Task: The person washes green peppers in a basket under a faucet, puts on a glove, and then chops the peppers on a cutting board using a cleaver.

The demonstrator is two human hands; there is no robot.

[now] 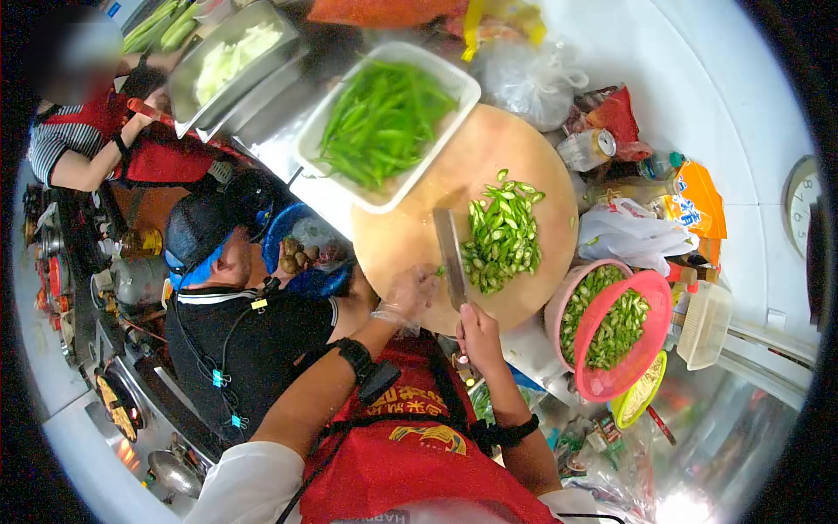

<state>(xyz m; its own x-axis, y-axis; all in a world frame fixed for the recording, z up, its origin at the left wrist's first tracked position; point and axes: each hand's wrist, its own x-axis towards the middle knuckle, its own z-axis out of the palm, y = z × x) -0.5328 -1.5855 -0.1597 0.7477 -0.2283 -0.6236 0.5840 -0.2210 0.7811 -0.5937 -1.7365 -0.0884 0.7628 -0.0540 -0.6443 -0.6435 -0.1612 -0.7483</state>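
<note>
A round wooden board point(410, 227) carries a pile of sliced green peppers point(504, 236) on its right part. My right hand point(479, 336) is closed around the handle of a cleaver point(451, 258), whose blade stands on edge just left of the pile. Left of the blade, my gloved left hand point(411, 295) is closed, with a small green pepper piece point(440, 271) at its fingertips. A white basket point(316, 179) of whole green peppers point(384, 118) overlaps the board's upper left edge.
Right of the board, a pink bowl point(559, 306) and a red basket point(650, 288) hold sliced peppers. Bags, a can point(587, 149) and bottles lie above them. A person in a black shirt point(236, 341) is close at the left; another person point(87, 148) stands farther up.
</note>
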